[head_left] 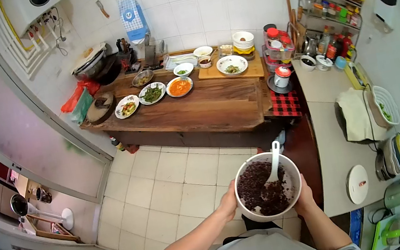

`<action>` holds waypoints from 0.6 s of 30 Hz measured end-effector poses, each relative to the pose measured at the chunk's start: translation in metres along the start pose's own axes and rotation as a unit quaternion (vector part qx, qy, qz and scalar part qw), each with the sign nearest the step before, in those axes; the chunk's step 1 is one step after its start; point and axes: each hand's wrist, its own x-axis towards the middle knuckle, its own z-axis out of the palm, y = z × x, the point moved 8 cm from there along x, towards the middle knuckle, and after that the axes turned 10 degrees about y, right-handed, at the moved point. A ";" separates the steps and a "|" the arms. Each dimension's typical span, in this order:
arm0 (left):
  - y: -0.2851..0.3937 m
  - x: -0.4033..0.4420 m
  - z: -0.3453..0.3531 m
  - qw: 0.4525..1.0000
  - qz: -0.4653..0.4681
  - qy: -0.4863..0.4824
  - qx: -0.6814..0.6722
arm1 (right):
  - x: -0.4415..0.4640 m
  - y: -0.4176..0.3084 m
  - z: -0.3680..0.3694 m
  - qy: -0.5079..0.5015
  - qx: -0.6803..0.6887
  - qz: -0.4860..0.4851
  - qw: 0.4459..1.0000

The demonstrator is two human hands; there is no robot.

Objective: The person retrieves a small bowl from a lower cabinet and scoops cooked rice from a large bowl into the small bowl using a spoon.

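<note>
Head view: a white pot [292, 185] of dark cooked grain [252, 188] is held before the person's body, over the tiled floor [189, 186], with the left hand [229, 201] and right hand [304, 195] gripping its opposite sides. Such a paired grip probably shares the weight and keeps the mouth level; whether any fingers support the base cannot be told, since the pot hides them. A white spoon [274, 161] rests with its bowl in the grain and its handle over the far rim, a position that likely keeps the handle clean and leaves both hands to the pot. Beyond the floor stands a wooden counter [208, 110], bearing a plate of mixed vegetables [127, 107], a plate of greens [152, 94] and a plate of orange food [180, 87] side by side, presumably grouped for easy reach. Behind and to the right, a cutting board [256, 68] carries another filled plate [232, 65] and stacked bowls [243, 40]. These dishes limit where a wide vessel could stand. Along the right, a pale counter [333, 147] holds a cloth [356, 116], crossed by a cord, and a small plate [357, 184] near the right arm; both would obstruct a sideways move.
</note>
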 end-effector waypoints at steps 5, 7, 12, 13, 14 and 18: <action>0.015 0.107 -0.055 0.992 0.001 0.073 -0.103 | 0.112 0.011 0.071 -0.035 -0.020 0.054 0.998; 0.064 0.127 -0.073 0.989 0.003 0.104 -0.106 | 0.133 -0.007 0.123 -0.027 -0.041 0.085 0.995; 0.112 0.221 -0.101 0.984 0.039 0.111 -0.131 | 0.224 -0.031 0.193 -0.097 -0.062 0.068 0.991; 0.130 0.232 -0.107 0.984 0.047 0.122 -0.124 | 0.238 -0.039 0.213 -0.113 -0.060 0.057 0.990; 0.144 0.245 -0.110 0.983 0.060 0.133 -0.114 | 0.253 -0.048 0.225 -0.111 -0.062 0.043 0.991; 0.188 0.301 -0.122 0.981 0.046 0.140 -0.128 | 0.300 -0.066 0.262 -0.051 -0.071 0.069 0.994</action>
